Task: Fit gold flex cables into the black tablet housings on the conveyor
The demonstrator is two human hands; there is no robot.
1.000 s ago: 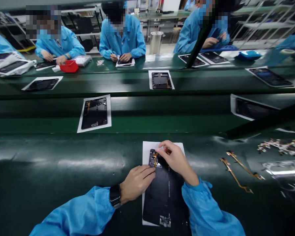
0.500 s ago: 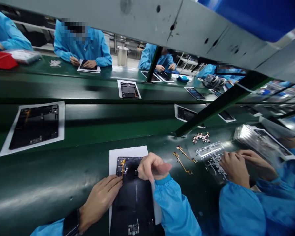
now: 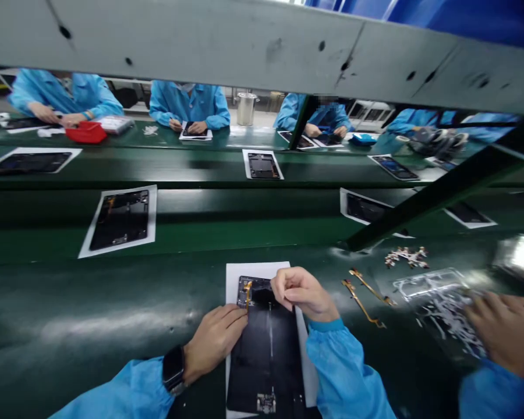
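Observation:
A black tablet housing lies on a white sheet, with an orange flex cable at its upper left. My left hand rests on the housing's left edge, fingers stretched out and lying flat below the cable. Over the housing's upper right corner is my right hand, thumb and fingertips pinched together. Whatever may be between those fingertips is too small to make out. Two loose flex cables lie on the bench to the right of that hand.
A co-worker's hand is at the right, over white strips and a clear plastic tray. Small connector parts lie beyond the loose cables. A green slanted post and an overhead beam cross the space. Another housing lies at left.
The view has turned left, so the bench items appear farther right. My right hand has turned from a bent-wrist pose to a pinch over the housing. My left hand stays on its edge.

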